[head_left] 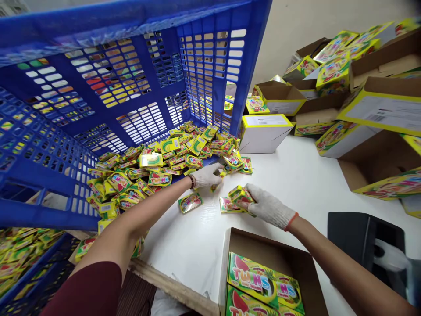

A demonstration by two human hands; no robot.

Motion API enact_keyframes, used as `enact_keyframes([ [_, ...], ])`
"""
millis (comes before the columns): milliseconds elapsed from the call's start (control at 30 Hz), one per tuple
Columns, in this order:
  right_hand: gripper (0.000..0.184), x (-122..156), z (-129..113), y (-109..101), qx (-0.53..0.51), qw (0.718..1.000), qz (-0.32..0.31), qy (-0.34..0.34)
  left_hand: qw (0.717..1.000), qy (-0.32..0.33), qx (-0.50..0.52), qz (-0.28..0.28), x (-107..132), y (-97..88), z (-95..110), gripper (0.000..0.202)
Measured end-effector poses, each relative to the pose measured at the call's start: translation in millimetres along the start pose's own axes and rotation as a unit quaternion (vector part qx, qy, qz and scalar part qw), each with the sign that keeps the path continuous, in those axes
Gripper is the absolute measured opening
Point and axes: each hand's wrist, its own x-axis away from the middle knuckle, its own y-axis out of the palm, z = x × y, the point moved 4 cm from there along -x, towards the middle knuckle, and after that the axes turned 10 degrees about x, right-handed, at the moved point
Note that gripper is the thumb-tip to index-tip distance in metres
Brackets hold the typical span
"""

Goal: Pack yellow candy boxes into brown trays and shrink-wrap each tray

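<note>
My left hand (206,176), in a white knit glove, has its fingers curled around a small candy box (217,182) at the front of a heap of candy boxes (171,149). To its right my gloved right hand (263,202) grips candy boxes (239,194) just above the white table. Partly under that hand lies a flat candy box (226,205). Another loose candy box (190,202) rests on the table below my left hand. Near me stands an open carton (309,267), with several Twins boxes (251,278) laid inside.
A tilted blue plastic crate (131,87) holds the heap on the left. Open and upright display cartons (265,131) crowd the right and back of the table (184,237). A tape dispenser (365,245) stands at the right. At lower left is another blue crate (39,281).
</note>
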Motion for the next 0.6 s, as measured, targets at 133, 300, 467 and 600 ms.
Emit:
enact_keyframes([
  [133,0.052,4,7,-8,-0.400,0.914,0.043,0.040,0.990,0.053,0.127,-0.006,-2,21.3,19,0.055],
  [300,0.068,-3,7,-7,-0.497,0.867,0.041,0.028,0.982,0.056,0.180,0.018,-7,58.0,30,0.044],
  [467,0.052,17,21,-20,-0.224,0.974,0.029,0.036,0.999,-0.006,0.042,0.014,7,67.7,14,0.023],
  [600,0.043,30,8,-13,-0.042,0.994,-0.076,-0.061,0.999,-0.024,-0.045,-0.015,22,72.8,5,0.042],
])
